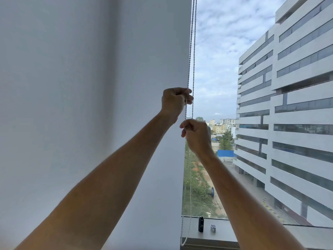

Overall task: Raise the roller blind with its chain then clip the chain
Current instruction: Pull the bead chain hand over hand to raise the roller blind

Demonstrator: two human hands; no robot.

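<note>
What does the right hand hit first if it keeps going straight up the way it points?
Likely the left hand, fisted on the same silver bead chain directly above the right hand. Only a short run of chain separates them. Depth is unclear from one view, so it might slip just past.

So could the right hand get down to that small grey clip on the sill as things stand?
Probably yes: the right hand is closed on the chain, but nothing stands between it and the grey clip below.
</note>
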